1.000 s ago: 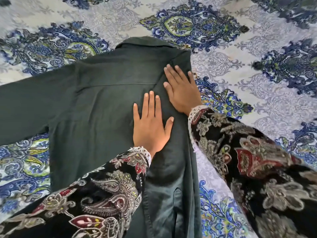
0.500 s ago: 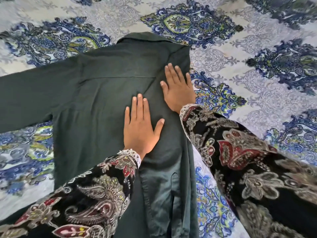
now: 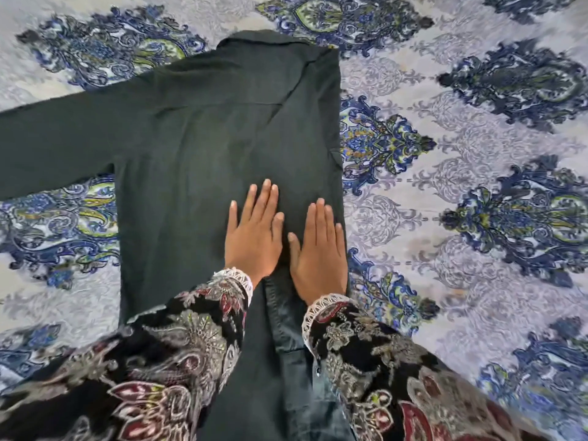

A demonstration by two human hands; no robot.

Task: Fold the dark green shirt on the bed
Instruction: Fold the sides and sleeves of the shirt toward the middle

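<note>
The dark green shirt (image 3: pixel 197 148) lies back-up on the bed, collar at the far end. Its right side is folded inward along a straight edge, and its left sleeve stretches flat to the left border of the view. My left hand (image 3: pixel 254 237) lies flat on the shirt's middle, fingers straight and pointing away from me. My right hand (image 3: pixel 319 249) presses flat beside it on the folded right strip, near the fold's edge. Both patterned sleeves hide the shirt's near end.
The bedspread (image 3: pixel 461 202) is pale grey with large blue, green and yellow paisley medallions. It stretches on all sides of the shirt, widest to the right.
Both hands have slid toward me along the shirt. The right hand moved from the shoulder area down beside the left hand. The view shifted, showing more of the upper shirt.
</note>
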